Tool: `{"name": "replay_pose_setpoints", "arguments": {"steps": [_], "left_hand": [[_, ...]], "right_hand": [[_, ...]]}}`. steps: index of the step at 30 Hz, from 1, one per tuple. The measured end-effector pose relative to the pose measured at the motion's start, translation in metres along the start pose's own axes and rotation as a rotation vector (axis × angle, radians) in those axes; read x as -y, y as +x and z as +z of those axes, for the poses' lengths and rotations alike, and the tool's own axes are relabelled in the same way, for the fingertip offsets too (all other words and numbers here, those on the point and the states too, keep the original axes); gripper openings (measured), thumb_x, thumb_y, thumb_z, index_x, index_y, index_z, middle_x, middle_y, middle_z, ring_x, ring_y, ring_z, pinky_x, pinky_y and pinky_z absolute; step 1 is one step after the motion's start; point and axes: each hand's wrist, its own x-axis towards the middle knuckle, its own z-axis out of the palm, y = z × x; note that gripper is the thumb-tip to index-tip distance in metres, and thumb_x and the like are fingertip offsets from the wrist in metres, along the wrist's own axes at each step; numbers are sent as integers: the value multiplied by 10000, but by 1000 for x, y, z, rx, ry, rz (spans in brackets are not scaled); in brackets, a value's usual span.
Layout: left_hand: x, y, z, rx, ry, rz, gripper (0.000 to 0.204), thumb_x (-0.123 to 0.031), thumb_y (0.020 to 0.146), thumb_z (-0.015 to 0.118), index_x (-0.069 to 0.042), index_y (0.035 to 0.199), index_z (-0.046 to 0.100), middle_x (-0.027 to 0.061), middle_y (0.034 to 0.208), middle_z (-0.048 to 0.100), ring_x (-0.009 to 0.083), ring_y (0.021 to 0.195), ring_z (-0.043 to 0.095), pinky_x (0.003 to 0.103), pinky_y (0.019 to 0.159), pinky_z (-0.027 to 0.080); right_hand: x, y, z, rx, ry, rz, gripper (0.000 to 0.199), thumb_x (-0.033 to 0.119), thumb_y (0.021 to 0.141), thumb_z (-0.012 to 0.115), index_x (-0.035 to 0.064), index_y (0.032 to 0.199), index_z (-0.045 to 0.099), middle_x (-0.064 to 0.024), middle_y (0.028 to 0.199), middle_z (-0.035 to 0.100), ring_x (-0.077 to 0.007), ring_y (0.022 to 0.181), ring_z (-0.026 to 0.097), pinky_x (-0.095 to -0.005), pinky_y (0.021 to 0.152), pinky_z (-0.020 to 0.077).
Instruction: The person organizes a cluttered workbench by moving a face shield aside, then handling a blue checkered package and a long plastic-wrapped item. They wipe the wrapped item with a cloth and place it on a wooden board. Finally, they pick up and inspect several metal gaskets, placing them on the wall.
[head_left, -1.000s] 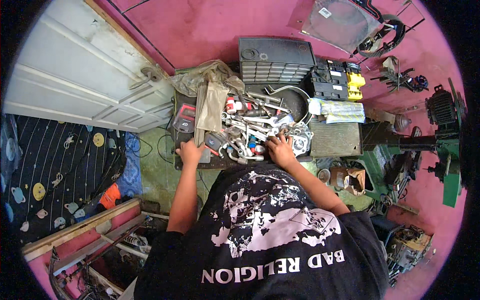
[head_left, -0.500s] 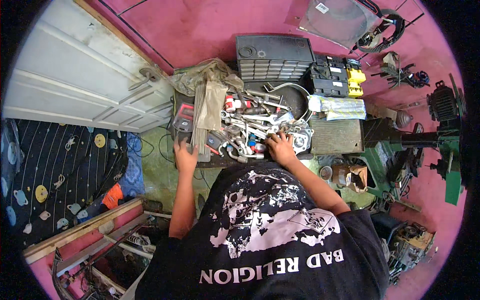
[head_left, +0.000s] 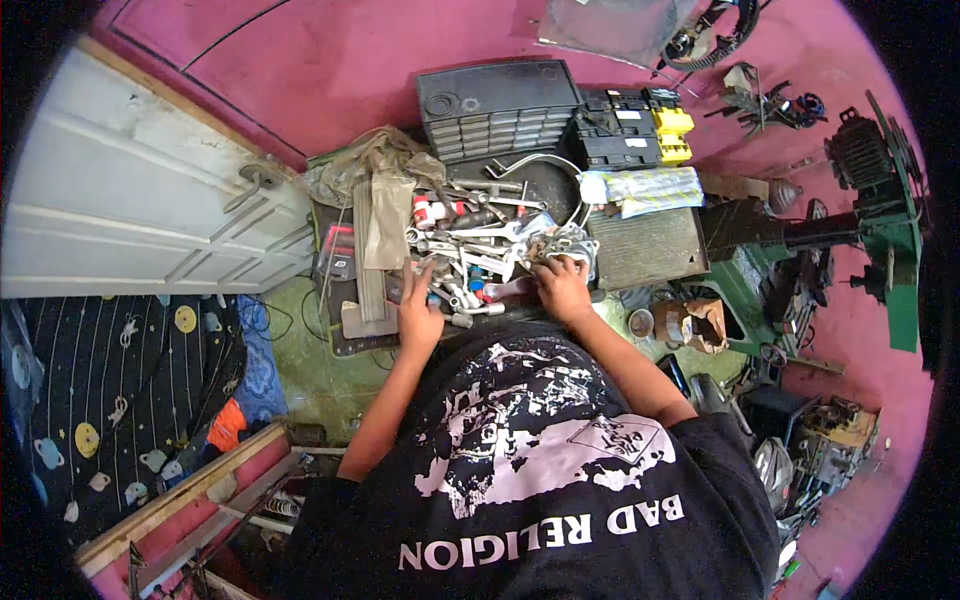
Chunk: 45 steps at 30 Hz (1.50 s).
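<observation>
A heap of metal wrenches and sockets (head_left: 487, 238) lies across the middle of the workbench. My left hand (head_left: 420, 312) reaches to the heap's left front, fingers stretched out and spread, apparently with nothing in them. Over the right front of the heap, my right hand (head_left: 562, 290) has its fingers bent down; whatever they hold is hidden beneath them. Behind that hand are flat metal gasket-like parts (head_left: 575, 245). A bundle of thin grey rods (head_left: 371, 292) with brown wrapping (head_left: 388, 222) lies left of the tools. Beyond it sits a red-and-black case (head_left: 341, 252).
A black cabinet of small drawers (head_left: 500, 100) stands at the back, with black and yellow boxes (head_left: 625, 130) beside it. A curved metal band (head_left: 540, 160) lies behind the tools. On the right are a ribbed metal plate (head_left: 648, 248) and a green machine (head_left: 890, 240). A white door (head_left: 160, 190) stands left.
My left hand has moved right, from beside the red-and-black case to the front of the tool heap. My right hand stays at the heap's right side. The view has shifted a little.
</observation>
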Motion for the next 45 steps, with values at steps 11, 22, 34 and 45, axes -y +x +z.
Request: {"name": "replay_pose_setpoints", "arguments": {"steps": [11, 22, 34, 45], "left_hand": [[-36, 40, 98, 367, 127, 300, 428, -99, 795, 657, -35, 1218, 638, 209, 1253, 640, 403, 1154, 580, 472, 1011, 467], [-92, 56, 203, 382, 487, 446, 330, -134, 810, 674, -113, 1137, 639, 157, 1171, 580, 359, 1135, 572, 506, 902, 469], [-103, 47, 211, 159, 448, 321, 148, -190, 794, 739, -91, 891, 690, 84, 957, 675, 310, 1012, 611, 472, 869, 458], [-119, 48, 170, 188, -256, -126, 152, -103, 841, 781, 1, 855, 671, 69, 822, 719, 104, 746, 630, 308, 690, 498]], "right_hand": [[-94, -39, 1, 66, -60, 509, 550, 531, 806, 744, 120, 1160, 656, -87, 1070, 718, -298, 1071, 612, -552, 942, 353], [-119, -21, -7, 146, 38, 310, 458, 483, 810, 730, 44, 929, 683, -146, 880, 708, -319, 931, 642, -477, 924, 369], [-146, 0, -30, 59, 139, 26, 313, 371, 790, 739, 65, 844, 703, -101, 861, 705, -295, 938, 620, -469, 859, 394], [-138, 31, -77, -85, 305, -10, 226, 254, 883, 742, 49, 961, 686, -122, 761, 663, -284, 740, 629, -412, 842, 437]]}}
